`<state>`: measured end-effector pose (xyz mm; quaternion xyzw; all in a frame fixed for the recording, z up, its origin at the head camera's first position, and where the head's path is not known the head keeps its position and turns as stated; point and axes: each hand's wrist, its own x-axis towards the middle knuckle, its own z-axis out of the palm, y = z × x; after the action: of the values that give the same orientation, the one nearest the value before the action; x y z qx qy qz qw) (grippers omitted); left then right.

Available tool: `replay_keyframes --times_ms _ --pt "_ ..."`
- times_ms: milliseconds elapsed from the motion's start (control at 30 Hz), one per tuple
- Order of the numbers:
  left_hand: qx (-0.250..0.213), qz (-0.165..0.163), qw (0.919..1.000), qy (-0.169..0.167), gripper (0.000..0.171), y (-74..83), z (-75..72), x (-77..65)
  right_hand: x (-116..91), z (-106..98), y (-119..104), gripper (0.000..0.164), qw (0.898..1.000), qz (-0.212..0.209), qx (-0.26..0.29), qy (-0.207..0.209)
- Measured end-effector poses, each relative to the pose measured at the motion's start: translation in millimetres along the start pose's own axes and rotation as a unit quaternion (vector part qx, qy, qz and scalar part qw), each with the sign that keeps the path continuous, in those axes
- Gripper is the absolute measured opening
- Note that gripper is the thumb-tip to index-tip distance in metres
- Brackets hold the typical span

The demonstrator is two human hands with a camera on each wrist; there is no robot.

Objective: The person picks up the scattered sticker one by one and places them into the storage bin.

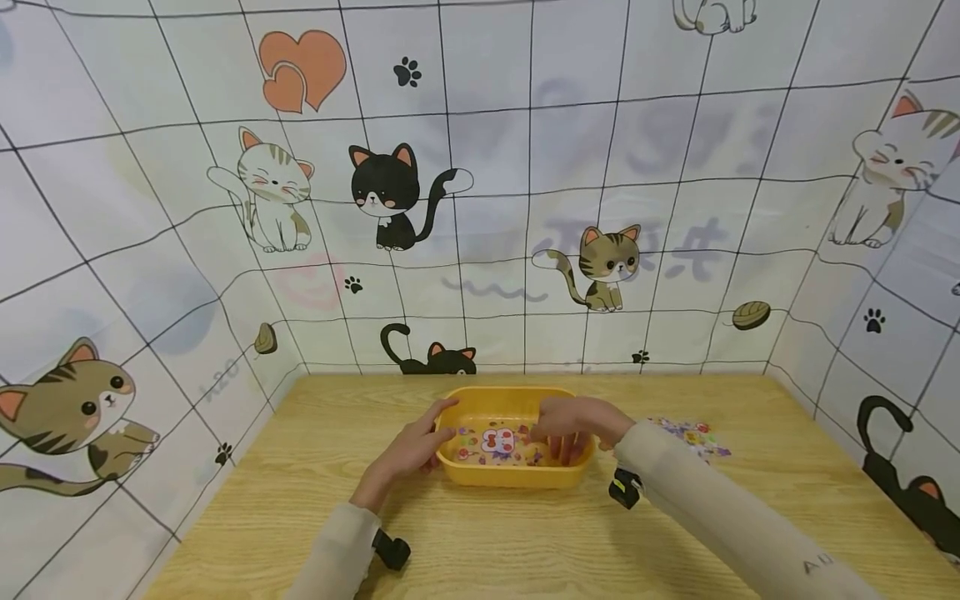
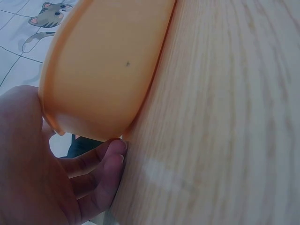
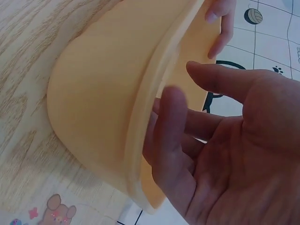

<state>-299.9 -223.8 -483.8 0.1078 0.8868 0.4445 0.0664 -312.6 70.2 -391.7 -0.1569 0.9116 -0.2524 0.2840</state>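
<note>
A yellow plastic basin (image 1: 513, 477) stands on the wooden table, with colourful cartoon stickers or prints (image 1: 498, 442) over its floor, among them a white, rabbit-like face. At its left end my left hand (image 1: 411, 446) grips the wall, thumb over the rim and fingers against the outside, low by the tabletop in the left wrist view. My right hand (image 1: 573, 421) reaches over the right end, fingers pointing down inside. In the right wrist view its thumb and fingers stand apart, loosely bent, with nothing seen between them. Some fingertips are hidden behind the basin's rim.
Right of the basin, partly behind the right forearm, lies a patch of colourful cartoon stickers (image 1: 693, 437). A white sheet with grid lines and cartoon cats (image 1: 487, 208) hangs behind the table (image 1: 480, 542) and along both sides. Each wrist carries a small black camera.
</note>
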Motion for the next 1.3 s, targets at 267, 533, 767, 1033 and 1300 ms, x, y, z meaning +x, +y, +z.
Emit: replay_keyframes --times_ms 267,533,767,1033,1300 --pt "-0.001 -0.003 1.0 0.002 0.055 -0.6 -2.2 -0.2 7 -3 -6 0.044 0.999 0.016 -0.027 -0.012" --pt "-0.002 -0.005 1.0 -0.004 0.055 -0.3 0.2 -1.7 16 2 -4 0.034 0.998 0.032 -0.049 -0.008" --pt "-0.003 -0.001 1.0 -0.005 0.056 1.4 -0.6 -0.1 14 4 -4 0.033 0.998 0.037 -0.051 -0.002" --pt "0.001 0.002 1.0 -0.004 0.055 2.4 -2.0 0.3 14 4 -3 0.035 0.998 0.039 -0.056 -0.006" --pt "0.002 0.007 1.0 -0.005 0.055 1.5 -1.6 0.3 12 5 -2 0.035 0.998 0.043 -0.041 -0.004"
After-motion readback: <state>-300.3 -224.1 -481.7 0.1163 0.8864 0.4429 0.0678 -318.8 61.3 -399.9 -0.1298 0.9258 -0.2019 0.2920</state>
